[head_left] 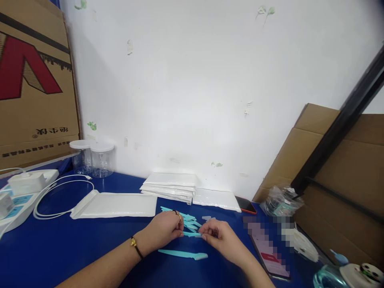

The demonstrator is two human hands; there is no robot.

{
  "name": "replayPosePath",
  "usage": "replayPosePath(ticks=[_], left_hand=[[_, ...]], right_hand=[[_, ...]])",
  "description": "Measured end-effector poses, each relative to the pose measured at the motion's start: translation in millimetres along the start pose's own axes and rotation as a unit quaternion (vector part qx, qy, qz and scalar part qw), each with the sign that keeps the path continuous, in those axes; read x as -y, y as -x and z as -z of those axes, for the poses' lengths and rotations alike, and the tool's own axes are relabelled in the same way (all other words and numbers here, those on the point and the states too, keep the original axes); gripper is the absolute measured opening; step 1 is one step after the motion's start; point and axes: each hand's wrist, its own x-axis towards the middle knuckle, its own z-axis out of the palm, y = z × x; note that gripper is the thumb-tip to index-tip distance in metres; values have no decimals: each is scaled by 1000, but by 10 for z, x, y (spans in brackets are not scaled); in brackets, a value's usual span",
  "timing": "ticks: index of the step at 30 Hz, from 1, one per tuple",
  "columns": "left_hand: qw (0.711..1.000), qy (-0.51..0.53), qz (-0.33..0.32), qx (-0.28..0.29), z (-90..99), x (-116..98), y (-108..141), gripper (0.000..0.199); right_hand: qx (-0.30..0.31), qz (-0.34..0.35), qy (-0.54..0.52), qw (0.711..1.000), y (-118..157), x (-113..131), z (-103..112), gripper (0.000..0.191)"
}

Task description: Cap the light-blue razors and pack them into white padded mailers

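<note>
My left hand (169, 228), with a ring and a bracelet, pinches the left end of a slim turquoise stick (192, 234). The fingers of my right hand (217, 236) are closed on the stick's right end. Behind my hands lies a loose pile of similar turquoise sticks (188, 219), partly hidden by my left hand. One more turquoise stick (183, 254) lies by itself in front, nearer to me. Small translucent pieces (207, 218) rest just right of the pile.
White packets (169, 186) are stacked by the wall; a flat white pouch (117, 205) lies left. Clear jars (102, 160), a cable and a power strip (21, 212) are further left. A phone (270, 252), a plastic bag (282, 202) and a turquoise bottle (330, 276) stand or lie right.
</note>
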Motion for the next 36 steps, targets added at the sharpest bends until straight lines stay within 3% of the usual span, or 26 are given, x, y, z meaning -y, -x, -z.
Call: replayPosePath(ticks=[7,13,21,25,28,32,36], left_hand=[[999,24,-17,22,-155,28,10,11],[997,-31,-12,-64,-98,249,-77,22],[994,-87,-28,-59,-125,358,-144,9],[998,-45,-7,-53,-114,352,-153,10],[997,-21,-1,-71,-77,334,-151,12],[996,-23,-3,-84,-37,269,-131,14],[997,-19,-9,-78,-26,198,-108,14]], right_hand=[[58,-31,-41,997,10,-8,-27,3],[-79,-21,134,988,-26,-224,161,11],[-57,-33,275,959,-89,-228,-77,5],[-69,-13,346,936,-92,-205,-107,11],[-85,3,299,951,-83,-199,-59,11],[-100,21,155,983,-64,-143,30,8],[-92,41,94,990,-48,-59,51,14]])
